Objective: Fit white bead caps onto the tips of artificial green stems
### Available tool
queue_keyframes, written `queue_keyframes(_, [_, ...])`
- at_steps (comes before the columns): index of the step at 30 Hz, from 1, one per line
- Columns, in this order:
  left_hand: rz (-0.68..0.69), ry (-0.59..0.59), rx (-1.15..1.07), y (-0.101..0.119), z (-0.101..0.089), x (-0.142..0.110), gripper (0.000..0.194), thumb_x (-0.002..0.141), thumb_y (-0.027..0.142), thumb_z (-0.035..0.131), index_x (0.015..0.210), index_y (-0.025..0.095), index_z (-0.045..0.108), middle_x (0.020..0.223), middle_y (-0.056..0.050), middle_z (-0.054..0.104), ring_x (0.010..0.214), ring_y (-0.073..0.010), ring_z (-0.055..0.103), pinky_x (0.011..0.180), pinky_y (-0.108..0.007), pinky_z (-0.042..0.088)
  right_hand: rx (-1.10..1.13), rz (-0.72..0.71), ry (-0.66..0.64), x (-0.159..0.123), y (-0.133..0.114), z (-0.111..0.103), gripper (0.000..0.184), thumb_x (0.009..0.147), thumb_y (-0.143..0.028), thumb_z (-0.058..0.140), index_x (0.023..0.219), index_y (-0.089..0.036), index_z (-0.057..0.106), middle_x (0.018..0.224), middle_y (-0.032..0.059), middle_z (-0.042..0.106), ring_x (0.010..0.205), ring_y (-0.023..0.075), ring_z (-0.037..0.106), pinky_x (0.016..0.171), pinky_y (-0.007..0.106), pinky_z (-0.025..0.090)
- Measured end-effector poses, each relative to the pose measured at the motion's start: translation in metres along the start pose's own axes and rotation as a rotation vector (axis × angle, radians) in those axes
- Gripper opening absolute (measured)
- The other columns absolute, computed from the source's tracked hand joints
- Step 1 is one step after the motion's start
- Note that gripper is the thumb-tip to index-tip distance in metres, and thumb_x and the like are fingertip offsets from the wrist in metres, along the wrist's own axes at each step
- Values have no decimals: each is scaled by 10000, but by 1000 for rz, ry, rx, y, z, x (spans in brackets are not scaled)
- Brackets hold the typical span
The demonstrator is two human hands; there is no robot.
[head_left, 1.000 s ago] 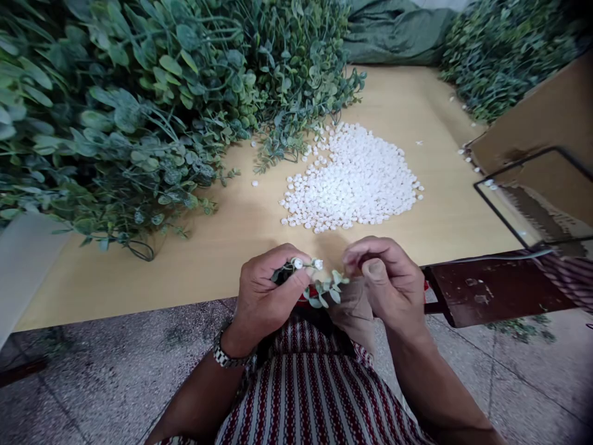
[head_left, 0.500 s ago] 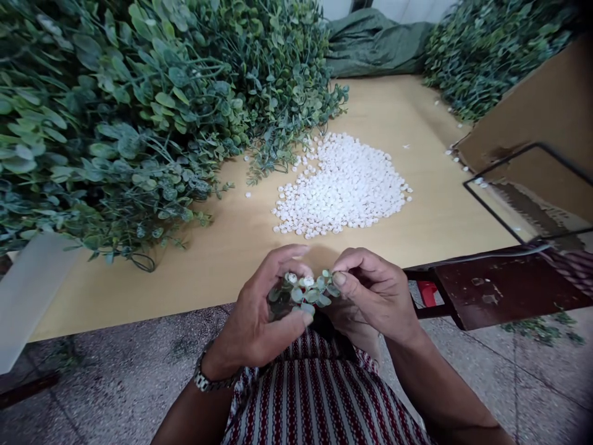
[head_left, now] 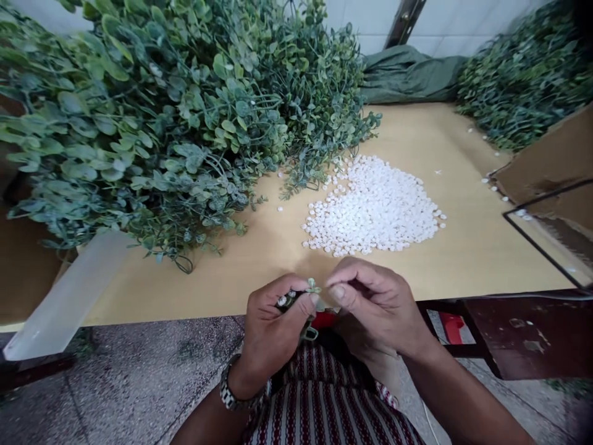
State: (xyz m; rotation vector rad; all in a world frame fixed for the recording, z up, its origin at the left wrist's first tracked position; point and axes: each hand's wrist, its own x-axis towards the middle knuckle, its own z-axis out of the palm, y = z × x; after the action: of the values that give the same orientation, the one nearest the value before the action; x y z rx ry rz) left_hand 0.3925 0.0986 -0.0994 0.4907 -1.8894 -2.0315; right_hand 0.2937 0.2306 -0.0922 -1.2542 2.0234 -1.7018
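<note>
so, on your far left a translucent strip (head_left: 69, 303) lies aslant, jutting past the near edge of the tan tabletop (head_left: 222, 278); its upper end meets a big heap of green foliage (head_left: 185, 123) covering the table's left side. next comes your left wrist with its metal-banded watch (head_left: 227, 386), then your left hand (head_left: 275, 334), fingers curled and thumb pressed in, closed around a small green sprig (head_left: 313, 285). the sprig is at the table's near edge, its leafy tip poking out past your thumb and forefinger, while two white pieces (head_left: 282, 301) show in the curl of that hand. below your hands is a striped garment (head_left: 333, 408). beyond them a broad pile of small white beads (head_left: 370, 210) spreads over the table, a few strays off its left side. your right hand (head_left: 377, 303) is just beside the leafy tip, thumb and forefinger nearly together; i cannot tell whether anything small is pinched between them. behind the pile a dark green cloth (head_left: 412, 77) is bunched at the back. farther right, a red object (head_left: 451, 327) shows beside a dark maroon bench (head_left: 503, 343) below table level, a second heap of foliage (head_left: 528, 74) fills the back corner, and a black wire frame (head_left: 538, 247) stands near torn cardboard (head_left: 551, 154).
</note>
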Motion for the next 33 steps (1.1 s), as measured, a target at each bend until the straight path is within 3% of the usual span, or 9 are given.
queue_keyframes(3, [-52, 36, -4, 1, -9, 4, 92, 776, 203, 650, 691, 167, 655, 557, 36, 564, 471, -62, 469, 439, -149, 394, -382, -116, -24, 26, 7, -8, 101, 878, -159, 521, 869, -153, 622, 749, 36, 605, 693, 139, 553, 619, 268, 436])
queue_keyframes(7, [-3, 52, 61, 3, -16, 9, 89, 782, 155, 630, 710, 176, 678, 589, 36, 593, 512, -58, 501, 468, -135, 400, -816, -269, -141, 56, 17, -3, 167, 868, -135, 491, 836, -113, 653, 780, 99, 600, 739, 194, 515, 664, 315, 413])
queue_keyframes(12, [76, 29, 101, 2, -18, 12, 119, 785, 110, 596, 701, 163, 663, 624, 36, 601, 523, -54, 516, 496, -144, 416, -984, -348, -190, 69, 27, 7, 252, 824, -44, 446, 669, -135, 624, 719, 92, 567, 679, 190, 440, 636, 322, 360])
queue_keyframes(16, [127, 19, 126, 3, -16, 13, 145, 788, 83, 576, 677, 153, 637, 616, 41, 572, 528, -51, 498, 496, -147, 406, -705, -306, -103, 63, 19, 2, 166, 845, -98, 492, 744, -139, 617, 766, 81, 583, 747, 189, 498, 694, 331, 400])
queue_keyframes(21, [280, -20, 179, 5, -10, 13, 128, 768, 40, 584, 701, 129, 647, 634, 21, 578, 572, -62, 508, 532, -163, 413, -35, -9, -104, 37, 2, -9, 58, 840, -166, 595, 793, -168, 629, 739, 18, 587, 694, 128, 535, 629, 267, 411])
queue_keyframes(24, [394, -94, 183, 5, -5, 12, 134, 780, 29, 581, 775, 130, 669, 674, -2, 603, 625, -83, 542, 579, -189, 441, 233, 147, -73, 17, 4, -9, 61, 826, -212, 634, 781, -177, 656, 702, 5, 590, 650, 113, 526, 589, 253, 403])
queue_keyframes(28, [466, -185, 177, 4, 4, 11, 159, 774, 6, 573, 839, 112, 673, 722, -44, 628, 646, -109, 564, 582, -224, 458, 458, 240, 15, -4, 15, -10, 44, 795, -230, 681, 773, -192, 688, 693, 0, 612, 640, 105, 532, 590, 246, 413])
queue_keyframes(33, [495, -222, 212, 5, 16, 10, 150, 765, -11, 541, 772, 87, 654, 674, -56, 617, 589, -109, 546, 520, -226, 429, 601, 280, 38, -19, 23, -14, 32, 788, -233, 694, 778, -204, 703, 698, -4, 626, 635, 94, 541, 599, 234, 420])
